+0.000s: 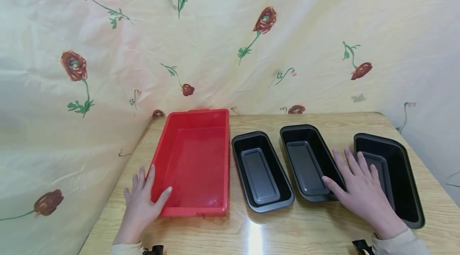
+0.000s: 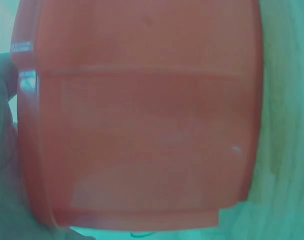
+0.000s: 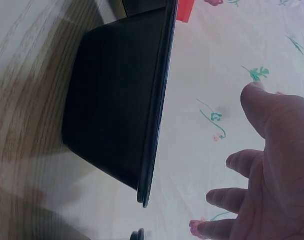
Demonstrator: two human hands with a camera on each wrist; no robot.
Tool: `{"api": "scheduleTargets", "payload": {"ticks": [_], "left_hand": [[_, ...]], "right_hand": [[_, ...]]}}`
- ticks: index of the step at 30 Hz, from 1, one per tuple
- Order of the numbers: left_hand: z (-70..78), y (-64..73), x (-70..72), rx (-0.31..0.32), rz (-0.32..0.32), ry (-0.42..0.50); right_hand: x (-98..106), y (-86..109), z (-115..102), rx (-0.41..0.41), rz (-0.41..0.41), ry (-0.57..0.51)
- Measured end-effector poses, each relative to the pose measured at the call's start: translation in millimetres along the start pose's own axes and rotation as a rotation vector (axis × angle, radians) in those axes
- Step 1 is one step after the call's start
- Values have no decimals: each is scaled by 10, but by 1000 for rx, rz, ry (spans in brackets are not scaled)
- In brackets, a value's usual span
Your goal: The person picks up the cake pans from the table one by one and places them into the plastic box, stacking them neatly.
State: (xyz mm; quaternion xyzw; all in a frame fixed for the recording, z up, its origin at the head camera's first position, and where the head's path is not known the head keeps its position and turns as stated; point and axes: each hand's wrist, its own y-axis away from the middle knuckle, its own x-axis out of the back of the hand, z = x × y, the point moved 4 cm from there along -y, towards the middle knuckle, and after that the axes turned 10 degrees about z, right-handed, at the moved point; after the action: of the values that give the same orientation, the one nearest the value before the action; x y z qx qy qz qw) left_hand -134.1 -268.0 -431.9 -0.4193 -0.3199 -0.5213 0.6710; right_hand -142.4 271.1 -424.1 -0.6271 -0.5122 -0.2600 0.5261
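My left hand (image 1: pixel 141 203), fingers spread, is at the near left edge of a shallow red plastic tray (image 1: pixel 197 159). In the left wrist view that hand (image 2: pixel 4 150) shows beside the tray's wall (image 2: pixel 141 145). Over the gap between the middle black loaf pan (image 1: pixel 305 167) and the right black loaf pan (image 1: pixel 399 175) is my right hand (image 1: pixel 363 195), its fingers spread and holding nothing. The right wrist view has this hand (image 3: pixel 277 165) apart from a dark pan side (image 3: pixel 111 95). Its palm hides part of the right pan.
Another black loaf pan (image 1: pixel 259 175) stands between the red tray and the middle pan. All of them sit on a light wooden table (image 1: pixel 201 235). A flowered cloth (image 1: pixel 215 39) hangs behind the table and down its left side.
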Motion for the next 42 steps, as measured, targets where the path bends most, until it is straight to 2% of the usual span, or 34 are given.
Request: {"api": "scheduleTargets", "payload": {"ticks": [9,19,23,28,42], "left_hand": [[-128,71,3,49,-3,121],[-189,44,6,78,-23,260],[-198,39,9,145,-59,305],[-216,50,16,195,-87,328],[-281,60,-7,208,-81,370]], "right_hand": [[-40,16,-29,28,9,-37],[-45,33,-110,54,11,-76],[-43,27,-133,42,-6,-98],[-53,19,-176,39,-26,-120],[-67,-17,-333,24,-57,-171]]}}
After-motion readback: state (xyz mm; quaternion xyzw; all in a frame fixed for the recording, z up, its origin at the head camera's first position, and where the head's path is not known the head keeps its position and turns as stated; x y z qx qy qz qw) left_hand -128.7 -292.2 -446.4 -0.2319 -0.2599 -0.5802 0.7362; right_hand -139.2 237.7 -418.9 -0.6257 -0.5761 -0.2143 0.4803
